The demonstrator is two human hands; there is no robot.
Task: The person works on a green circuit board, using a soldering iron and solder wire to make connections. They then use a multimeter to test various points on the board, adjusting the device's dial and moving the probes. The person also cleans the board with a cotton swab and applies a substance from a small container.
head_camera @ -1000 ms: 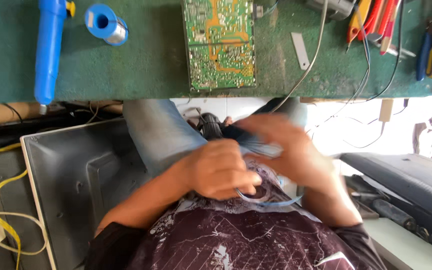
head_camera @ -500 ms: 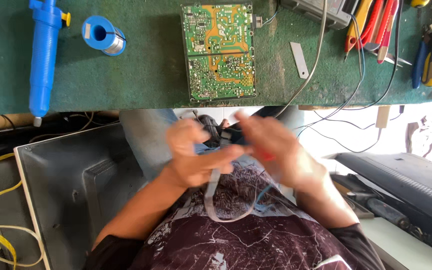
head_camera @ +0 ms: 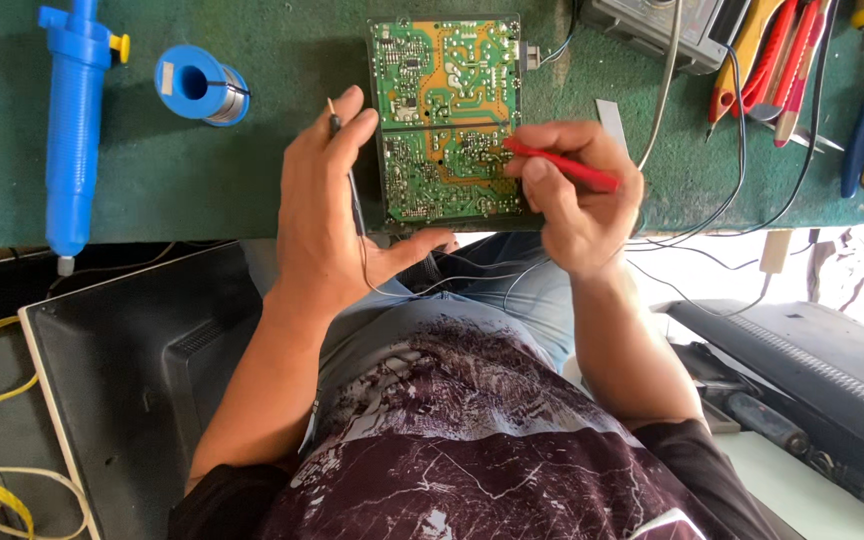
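Observation:
A green circuit board (head_camera: 447, 115) lies solder side up on the green bench mat (head_camera: 252, 170). My right hand (head_camera: 577, 200) holds a red test probe (head_camera: 562, 165) with its tip on the board's right part. My left hand (head_camera: 327, 215) rests at the board's left edge and pinches a thin black test probe (head_camera: 337, 125) between its fingers, tip pointing up beside the board. Thin wires (head_camera: 432, 285) run from both probes down across my lap.
A blue desoldering pump (head_camera: 72, 130) and a blue solder spool (head_camera: 197, 85) lie at the left. A meter (head_camera: 662, 30), red pliers (head_camera: 762, 70) and other hand tools sit at the right. Dark monitor casings stand on both sides of my legs (head_camera: 122, 380).
Both hands have risen from my lap to the circuit board, carrying the probes; the red probe now touches the board.

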